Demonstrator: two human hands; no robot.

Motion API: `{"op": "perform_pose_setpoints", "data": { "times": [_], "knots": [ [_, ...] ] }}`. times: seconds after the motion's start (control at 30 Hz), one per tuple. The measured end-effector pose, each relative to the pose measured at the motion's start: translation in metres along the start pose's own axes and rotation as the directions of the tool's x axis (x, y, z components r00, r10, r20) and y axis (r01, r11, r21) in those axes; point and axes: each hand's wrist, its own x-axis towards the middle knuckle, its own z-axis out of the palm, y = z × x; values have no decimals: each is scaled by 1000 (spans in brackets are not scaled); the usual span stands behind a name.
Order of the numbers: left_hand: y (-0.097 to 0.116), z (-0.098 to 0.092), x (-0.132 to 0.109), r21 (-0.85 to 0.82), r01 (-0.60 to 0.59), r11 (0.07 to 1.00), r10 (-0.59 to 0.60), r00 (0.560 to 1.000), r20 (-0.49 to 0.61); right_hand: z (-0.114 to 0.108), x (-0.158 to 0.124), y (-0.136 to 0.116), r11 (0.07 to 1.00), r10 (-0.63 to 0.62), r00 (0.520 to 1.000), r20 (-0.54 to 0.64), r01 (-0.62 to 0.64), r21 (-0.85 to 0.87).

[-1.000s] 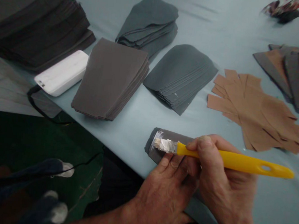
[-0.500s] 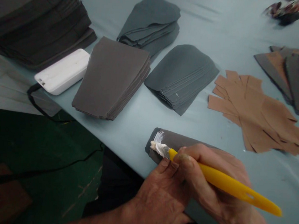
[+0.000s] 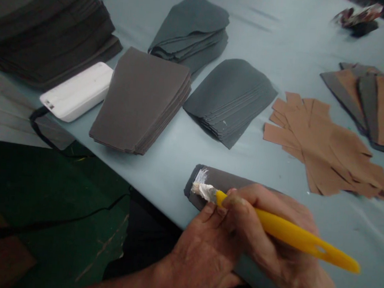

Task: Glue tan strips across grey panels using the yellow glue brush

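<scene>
Now right fingers [image 3: 240, 209] are pinching the brush [image 3: 290, 236], daubing probably glue along the piece's [image 3: 229, 181] edge. Left fingers [image 3: 212, 209], held together, are pressing it flat; light strokes suit.

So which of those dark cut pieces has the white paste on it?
The single dark piece at the near edge of the table, under the yellow brush: a white smear on its left end. The stacked pieces behind show none.

Right hand [image 3: 271, 239] curled tight, left hand [image 3: 206, 248] pressing down.

Blue table [image 3: 297, 46] carries grey stacks [image 3: 142, 99], tan strips [image 3: 326, 144], white box [image 3: 77, 91] and a glue-dabbed piece [image 3: 229, 181].
</scene>
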Motion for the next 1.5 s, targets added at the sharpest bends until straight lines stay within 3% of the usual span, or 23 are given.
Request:
{"op": "perform_pose_setpoints", "data": {
  "times": [0.13, 0.27, 0.37, 0.47, 0.67, 0.83, 0.93, 1.1, 1.27, 1.5],
  "knots": [
    [-2, -6, 1, -4, -16, 1000, 15, 997, -70, -1, -4, 7, 997, 68, 992, -105, -70, -14],
    [-3, -7, 1, -8, -12, 1000, 12, 998, -69, 3, -9, 4, 988, 121, 989, -83, -111, 110],
    [-3, -8, 1, 22, -16, 1000, 18, 996, -83, 9, -11, 1, 959, 231, 966, -117, -206, 193],
    [-4, -12, 3, 58, -11, 998, 15, 997, -71, 8, -11, 4, 922, 358, 884, -301, -284, 263],
    [-5, -12, 6, 108, -2, 994, 14, 994, -106, -27, -25, 22, 931, 354, 733, -581, -215, 296],
    [-9, -3, 8, 97, -4, 995, 20, 985, -170, -57, -68, 40, 905, 420, 588, -691, -320, 279],
    [-9, -4, 8, 90, 5, 996, 10, 985, -170, -62, -94, 48, 864, 494, 534, -686, -389, 320],
    [-9, -7, 8, 92, 18, 996, -3, 988, -156, -61, -120, 57, 836, 547, 512, -662, -385, 392],
    [-10, -7, 8, 104, 20, 994, -6, 991, -131, -57, -124, 58, 829, 558, 508, -656, -359, 428],
    [-11, -10, 9, 139, 0, 990, 17, 993, -118, -47, -130, 63, 833, 553, 581, -597, -405, 378]
  ]
}}
